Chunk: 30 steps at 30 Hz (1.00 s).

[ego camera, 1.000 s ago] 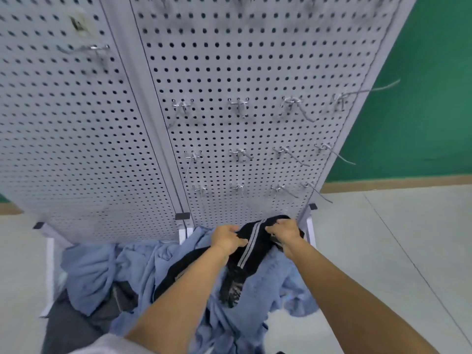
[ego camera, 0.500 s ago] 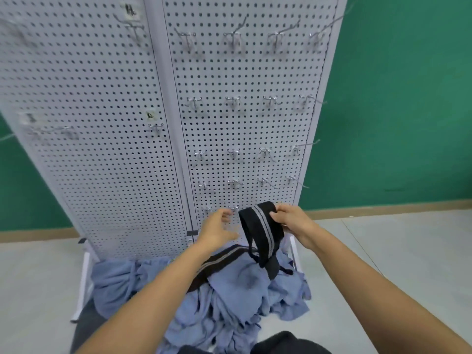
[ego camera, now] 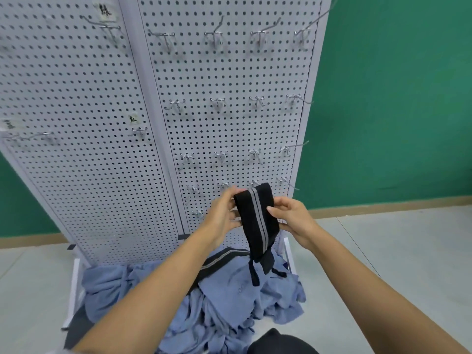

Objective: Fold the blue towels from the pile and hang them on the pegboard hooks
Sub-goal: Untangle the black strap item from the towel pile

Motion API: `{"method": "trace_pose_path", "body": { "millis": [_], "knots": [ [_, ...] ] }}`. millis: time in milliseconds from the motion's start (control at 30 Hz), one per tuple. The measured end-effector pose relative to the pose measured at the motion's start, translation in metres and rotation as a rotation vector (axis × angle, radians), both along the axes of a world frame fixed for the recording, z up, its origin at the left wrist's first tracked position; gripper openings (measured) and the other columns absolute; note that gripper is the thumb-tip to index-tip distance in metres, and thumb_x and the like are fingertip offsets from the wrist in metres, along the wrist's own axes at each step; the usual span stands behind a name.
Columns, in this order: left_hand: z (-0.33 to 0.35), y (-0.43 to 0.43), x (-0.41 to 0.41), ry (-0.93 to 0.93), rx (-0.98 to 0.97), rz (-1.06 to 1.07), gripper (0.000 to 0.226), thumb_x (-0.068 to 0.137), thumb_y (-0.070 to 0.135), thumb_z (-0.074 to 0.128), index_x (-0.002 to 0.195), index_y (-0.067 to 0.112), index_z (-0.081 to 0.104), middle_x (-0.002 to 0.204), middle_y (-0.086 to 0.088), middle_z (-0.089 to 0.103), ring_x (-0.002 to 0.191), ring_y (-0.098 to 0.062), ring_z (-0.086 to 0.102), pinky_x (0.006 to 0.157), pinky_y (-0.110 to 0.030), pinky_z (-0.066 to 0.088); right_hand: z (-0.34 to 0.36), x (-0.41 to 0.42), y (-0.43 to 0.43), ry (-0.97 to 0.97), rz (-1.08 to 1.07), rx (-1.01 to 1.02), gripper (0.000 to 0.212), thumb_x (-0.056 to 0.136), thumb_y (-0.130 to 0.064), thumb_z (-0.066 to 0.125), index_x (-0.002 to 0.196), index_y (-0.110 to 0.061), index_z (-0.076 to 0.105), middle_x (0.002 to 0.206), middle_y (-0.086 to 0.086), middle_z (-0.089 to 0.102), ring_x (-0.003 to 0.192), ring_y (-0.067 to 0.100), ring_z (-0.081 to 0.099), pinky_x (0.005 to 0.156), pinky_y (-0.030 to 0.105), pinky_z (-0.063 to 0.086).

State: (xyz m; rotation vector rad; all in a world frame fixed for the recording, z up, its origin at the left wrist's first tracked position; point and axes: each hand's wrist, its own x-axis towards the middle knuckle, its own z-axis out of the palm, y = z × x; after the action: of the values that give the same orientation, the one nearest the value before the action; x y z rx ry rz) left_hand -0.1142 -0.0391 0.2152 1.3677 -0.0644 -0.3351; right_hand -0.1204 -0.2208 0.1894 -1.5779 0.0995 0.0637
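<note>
A pile of blue towels (ego camera: 229, 300) lies on the floor at the foot of the white pegboard (ego camera: 229, 123). I hold a folded black cloth with grey stripes (ego camera: 258, 221) upright in front of the board's lower rows of hooks. My left hand (ego camera: 223, 213) holds its left edge, fingers behind the cloth. On the right edge, my right hand (ego camera: 291, 215) pinches it with thumb in front. The cloth's lower end hangs down to the pile. A second dark striped band (ego camera: 219, 261) lies across the pile.
Metal hooks (ego camera: 217, 103) stick out of the right panel in several rows, all bare. The left panel (ego camera: 76, 123) carries a few hooks and paper labels. A green wall (ego camera: 396, 98) stands behind, grey floor (ego camera: 383, 251) to the right. Something dark (ego camera: 278, 343) sits at the bottom edge.
The black striped cloth rose from the pile to the lower hooks. My left hand, which had let go half a second ago, holds its left edge again. The view tilted up.
</note>
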Motion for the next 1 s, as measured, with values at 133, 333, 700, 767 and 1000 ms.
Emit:
{"method": "trace_pose_path", "body": {
  "millis": [133, 333, 700, 767, 1000],
  "knots": [
    [-0.003, -0.019, 0.007, -0.032, 0.243, 0.096, 0.012, 0.091, 0.008, 0.061, 0.103, 0.012, 0.063, 0.098, -0.004, 0.069, 0.091, -0.018, 0.066, 0.065, -0.025, 0.053, -0.009, 0.008, 0.001, -0.021, -0.034, -0.019, 0.011, 0.09, -0.004, 0.061, 0.098, -0.011, 0.064, 0.099, 0.009, 0.069, 0.09, 0.02, 0.065, 0.071, 0.025, 0.051],
    [-0.012, -0.037, 0.02, 0.123, 0.12, 0.266, 0.017, 0.09, -0.005, 0.056, 0.107, -0.001, 0.059, 0.097, -0.015, 0.066, 0.083, -0.02, 0.065, 0.064, -0.031, 0.056, -0.033, 0.002, -0.002, -0.128, -0.095, -0.204, 0.047, 0.084, -0.018, 0.071, 0.127, -0.016, 0.051, 0.124, -0.003, 0.055, 0.113, 0.013, 0.053, 0.095, 0.026, 0.044],
    [-0.041, -0.049, 0.032, 0.295, -0.053, 0.345, 0.044, 0.086, -0.007, 0.061, 0.119, 0.012, 0.04, 0.119, -0.019, 0.053, 0.103, -0.032, 0.06, 0.081, -0.042, 0.054, -0.08, -0.005, -0.028, -0.195, -0.363, -0.629, 0.029, 0.089, -0.007, 0.06, 0.116, -0.017, 0.067, 0.109, 0.001, 0.071, 0.101, 0.02, 0.066, 0.087, 0.033, 0.052],
    [-0.055, -0.046, 0.03, 0.173, 0.285, 0.264, 0.051, 0.083, 0.009, 0.072, 0.122, 0.019, 0.041, 0.135, -0.01, 0.044, 0.121, -0.028, 0.049, 0.097, -0.034, 0.043, -0.074, -0.006, -0.039, -0.164, -0.333, -0.768, 0.03, 0.089, -0.011, 0.06, 0.116, -0.023, 0.067, 0.106, -0.001, 0.072, 0.096, 0.021, 0.066, 0.08, 0.034, 0.053],
    [-0.092, -0.098, 0.013, -0.233, 0.835, -0.164, 0.064, 0.074, 0.035, 0.079, 0.128, 0.019, 0.048, 0.134, -0.004, 0.044, 0.126, -0.021, 0.042, 0.095, -0.026, 0.035, -0.058, 0.001, -0.059, -0.054, -0.134, -1.154, 0.039, 0.085, -0.008, 0.05, 0.114, -0.027, 0.066, 0.109, 0.005, 0.069, 0.101, 0.03, 0.061, 0.075, 0.032, 0.047]
  ]
}}
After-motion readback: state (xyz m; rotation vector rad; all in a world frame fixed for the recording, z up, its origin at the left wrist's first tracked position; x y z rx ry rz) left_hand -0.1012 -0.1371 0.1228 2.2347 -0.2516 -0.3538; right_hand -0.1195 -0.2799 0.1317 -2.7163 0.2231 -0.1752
